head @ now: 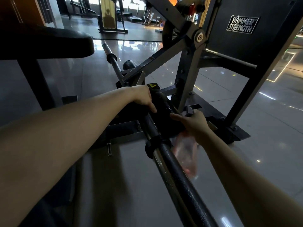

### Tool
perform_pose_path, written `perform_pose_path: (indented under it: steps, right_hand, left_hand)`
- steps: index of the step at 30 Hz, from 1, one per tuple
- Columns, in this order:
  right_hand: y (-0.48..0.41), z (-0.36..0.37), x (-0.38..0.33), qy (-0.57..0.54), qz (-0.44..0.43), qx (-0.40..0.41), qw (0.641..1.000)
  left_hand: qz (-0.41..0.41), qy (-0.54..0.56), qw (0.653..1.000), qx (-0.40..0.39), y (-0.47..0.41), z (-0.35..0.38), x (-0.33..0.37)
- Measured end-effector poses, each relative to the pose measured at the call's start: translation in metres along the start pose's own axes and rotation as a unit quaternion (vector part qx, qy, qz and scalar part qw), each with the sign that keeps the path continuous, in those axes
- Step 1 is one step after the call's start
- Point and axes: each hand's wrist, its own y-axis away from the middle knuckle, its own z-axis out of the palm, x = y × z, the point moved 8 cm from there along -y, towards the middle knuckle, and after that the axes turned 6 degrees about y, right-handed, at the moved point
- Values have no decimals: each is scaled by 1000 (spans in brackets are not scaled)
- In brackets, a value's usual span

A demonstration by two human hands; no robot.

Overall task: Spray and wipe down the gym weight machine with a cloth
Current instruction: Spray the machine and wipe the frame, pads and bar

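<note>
A grey steel weight machine [188,66] with a black "Hammer Strength" panel stands ahead. A long black bar [178,176], wet with droplets, runs from the lower right up to the machine's base. My left hand [144,97] presses a dark cloth [164,115] onto the bar near a yellow warning label. My right hand [191,122] grips a clear spray bottle [186,154] with a grey trigger head. The bottle hangs blurred below the hand, just right of the bar.
A black padded bench seat [49,41] stands at the upper left on a dark post. A second barbell [113,61] lies angled on the glossy tiled floor [246,128]. More gym equipment [111,18] stands in the background.
</note>
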Motion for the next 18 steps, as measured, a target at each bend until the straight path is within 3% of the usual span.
perform_pose_path:
  steps: [3,6,9,11,13,14,16,18]
  right_hand:
    - [0,5,20,-166,77,-78,980]
    - [20,27,35,-279,145,-237,919]
    - [23,29,38,-278,155,-229,920]
    - [11,10,34,-228,129,-126,957]
    - [0,-22,14,-68,42,-2,997]
    - [-2,-30,-4,17,-15,22,1000]
    - [4,-26,-39,112,-98,-29,988]
    - [13,-13,-61,157,-128,-95,975]
  left_hand:
    - [-6,16,1000,2,-1,-1,-5]
    - [-14,15,1000,6,-3,0,-7]
    - [-15,14,1000,13,-3,1,-8]
    - [-14,6,1000,18,-4,1,-6]
    - [-16,-2,1000,17,-5,3,-5]
    - [-17,-8,1000,15,-6,3,-4]
    - [-17,-11,1000,11,-8,4,-3]
    - [-16,-9,1000,11,-7,3,-3]
